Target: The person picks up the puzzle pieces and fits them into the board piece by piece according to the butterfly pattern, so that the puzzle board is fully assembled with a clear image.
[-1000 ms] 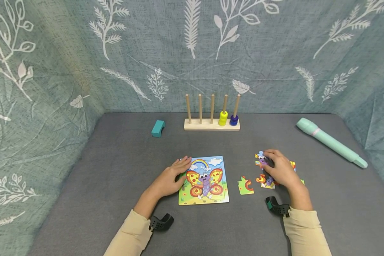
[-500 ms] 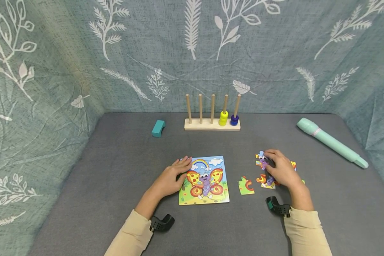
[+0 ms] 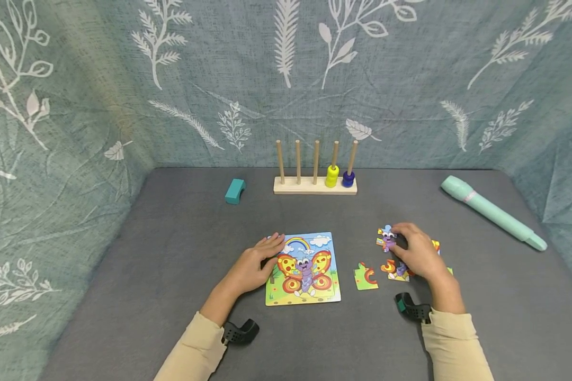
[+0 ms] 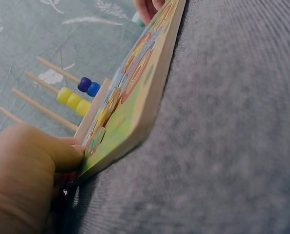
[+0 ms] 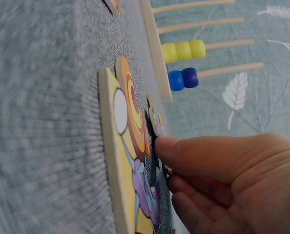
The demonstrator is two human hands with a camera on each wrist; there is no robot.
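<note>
My left hand [image 3: 252, 267] rests over the left edge of a square butterfly puzzle board [image 3: 297, 299], fingers extended toward its upper left corner and thumb on the picture. In the left wrist view the thumb [image 4: 62, 155] presses at the board's edge. To the right, my right hand [image 3: 417, 251] pinches a puzzle piece [image 3: 387, 241] showing the butterfly's purple face, by its right side. Just below lies a piece with the purple body and feet [image 3: 399, 272], partly covered by the hand and large in the right wrist view. Left of it is a green corner piece [image 3: 365, 277].
More puzzle pieces [image 3: 437, 245] peek out from behind the right hand. A wooden peg stand [image 3: 314, 185] with yellow and blue beads stands at the back. A teal block [image 3: 235, 191] sits back left, a mint green marker-shaped tube [image 3: 495, 212] at right.
The purple face piece has shifted slightly to the left under the right hand's fingers, and more of it shows. The left hand and the board stay in place.
</note>
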